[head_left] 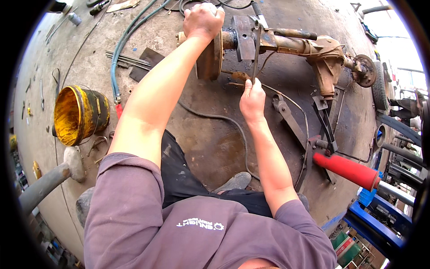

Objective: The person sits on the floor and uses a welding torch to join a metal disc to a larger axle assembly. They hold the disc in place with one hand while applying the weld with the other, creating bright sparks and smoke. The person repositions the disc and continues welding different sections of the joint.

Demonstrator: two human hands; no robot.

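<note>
A rusty vehicle axle [291,44] lies across the floor in front of me, with a brake drum [209,62] at its left end and a bulky differential housing [325,58] toward the right. My left hand [204,20] is closed over the top of the drum, its fingertips hidden on the far side. In my right hand [252,101] is the lower end of a long thin steel bar [256,51], gripped in a closed fist. The bar stands up across the axle, beside a dark steel plate [245,39] fixed around the tube. Its upper end overlaps other metal parts.
Left of me stand a yellow-stained bucket [94,110], blue hoses [117,67] and thin rods [127,57]. A dark cable [215,114] curves over the floor. At right are a red-gripped jack handle [345,170], metal stands [289,114] and a blue frame [374,226].
</note>
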